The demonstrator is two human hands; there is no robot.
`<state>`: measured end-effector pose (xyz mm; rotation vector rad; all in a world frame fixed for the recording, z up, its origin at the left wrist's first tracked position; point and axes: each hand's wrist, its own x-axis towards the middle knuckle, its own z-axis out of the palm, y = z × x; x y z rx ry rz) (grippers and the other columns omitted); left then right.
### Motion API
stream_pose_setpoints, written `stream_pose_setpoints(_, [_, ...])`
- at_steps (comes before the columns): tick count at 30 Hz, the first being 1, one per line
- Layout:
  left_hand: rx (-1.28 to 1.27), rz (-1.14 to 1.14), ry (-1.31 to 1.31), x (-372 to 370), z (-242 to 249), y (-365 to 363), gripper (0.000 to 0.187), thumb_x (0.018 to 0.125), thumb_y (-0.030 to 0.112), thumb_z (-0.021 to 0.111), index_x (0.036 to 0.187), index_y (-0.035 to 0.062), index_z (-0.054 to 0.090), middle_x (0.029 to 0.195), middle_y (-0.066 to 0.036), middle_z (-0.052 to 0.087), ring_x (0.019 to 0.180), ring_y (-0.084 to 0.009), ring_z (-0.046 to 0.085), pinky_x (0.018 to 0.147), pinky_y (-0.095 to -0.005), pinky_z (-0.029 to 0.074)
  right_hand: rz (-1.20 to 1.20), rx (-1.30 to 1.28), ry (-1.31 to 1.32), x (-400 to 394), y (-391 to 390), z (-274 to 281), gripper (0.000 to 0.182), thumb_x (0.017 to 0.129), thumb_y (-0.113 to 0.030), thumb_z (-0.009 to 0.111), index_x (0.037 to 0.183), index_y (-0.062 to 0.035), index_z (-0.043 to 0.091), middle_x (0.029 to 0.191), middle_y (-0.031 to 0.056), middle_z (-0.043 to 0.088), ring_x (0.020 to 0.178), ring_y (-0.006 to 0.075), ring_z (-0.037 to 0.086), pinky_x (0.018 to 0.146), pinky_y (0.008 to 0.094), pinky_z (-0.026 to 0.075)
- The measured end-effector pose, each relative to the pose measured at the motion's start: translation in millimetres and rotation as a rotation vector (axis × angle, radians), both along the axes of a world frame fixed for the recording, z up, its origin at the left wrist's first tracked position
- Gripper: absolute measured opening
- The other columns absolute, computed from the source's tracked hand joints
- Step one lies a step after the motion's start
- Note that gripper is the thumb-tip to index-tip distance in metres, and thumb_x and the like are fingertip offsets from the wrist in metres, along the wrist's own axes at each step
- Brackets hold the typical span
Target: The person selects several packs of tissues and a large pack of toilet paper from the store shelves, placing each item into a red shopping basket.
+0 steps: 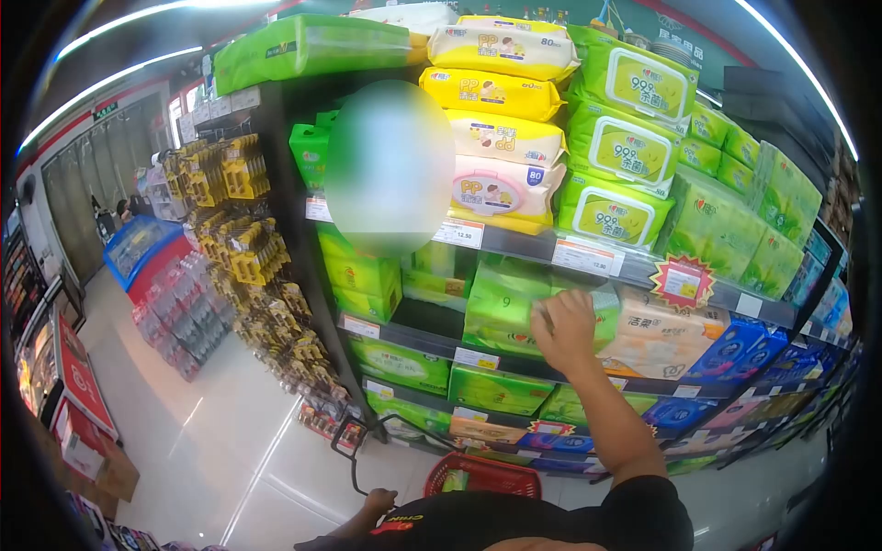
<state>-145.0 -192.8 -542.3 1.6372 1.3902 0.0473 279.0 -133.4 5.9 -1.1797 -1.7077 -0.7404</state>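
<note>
My right hand [565, 329] reaches out to the middle shelf, its fingers curled against a green tissue pack [501, 303]. The fingertips are partly blurred, and the hand covers part of the pack's front. Low down at the left, my left hand [378, 501] is closed round the black handle [356, 468] of a red shopping basket [432, 476]. Inside the basket lies a green package [455, 479]. To the right of my right hand sits a beige tissue pack [663, 332], and at the left of the shelf are other green tissue packs [363, 286].
Yellow wet-wipe packs [496, 92] and green wet-wipe packs [636, 151] are stacked on the shelf above. Hanging yellow-and-black packets [243, 248] line the shelf end. Wrapped bottles [184, 312] stand on the tiled floor at the left. A blurred oval hides part of the shelves.
</note>
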Motion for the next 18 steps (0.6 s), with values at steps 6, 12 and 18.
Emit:
stream_pose_setpoints(6, [-0.474,0.544,-0.436,72.5,92.4,28.7,0.037,0.090,0.034,0.061,0.111,0.0035,0.062,0.102,-0.011,0.066,0.089,-0.0224,0.065,0.078,-0.0363,0.053,0.140,-0.033,0.189,-14.9,-17.0,-5.8,0.023,0.074,-0.007,0.069,0.060,-0.0068,0.050,0.056,0.0088,0.048,0.052,0.0298,0.046,0.055,0.0397,0.036])
stream_pose_setpoints(12, [-0.512,0.317,-0.953,130.9,225.0,58.9,0.062,0.096,0.055,0.048,0.130,0.0032,0.051,0.120,-0.016,0.062,0.110,-0.0274,0.060,0.091,-0.0413,0.048,0.222,0.087,0.091,-21.6,-30.0,2.8,0.029,0.073,-0.008,0.070,0.057,-0.0079,0.046,0.055,0.0069,0.044,0.049,0.0274,0.043,0.051,0.0372,0.032])
stream_pose_setpoints(18, [-0.104,-0.040,-1.332,161.1,385.6,65.2,0.077,0.095,0.066,0.034,0.146,0.0074,0.038,0.140,-0.020,0.049,0.126,-0.0339,0.050,0.105,-0.0481,0.040,0.361,0.241,-0.011,-45.1,-71.6,51.6,0.025,0.075,-0.011,0.070,0.060,-0.0099,0.049,0.061,0.0083,0.044,0.055,0.0298,0.048,0.051,0.0392,0.038])
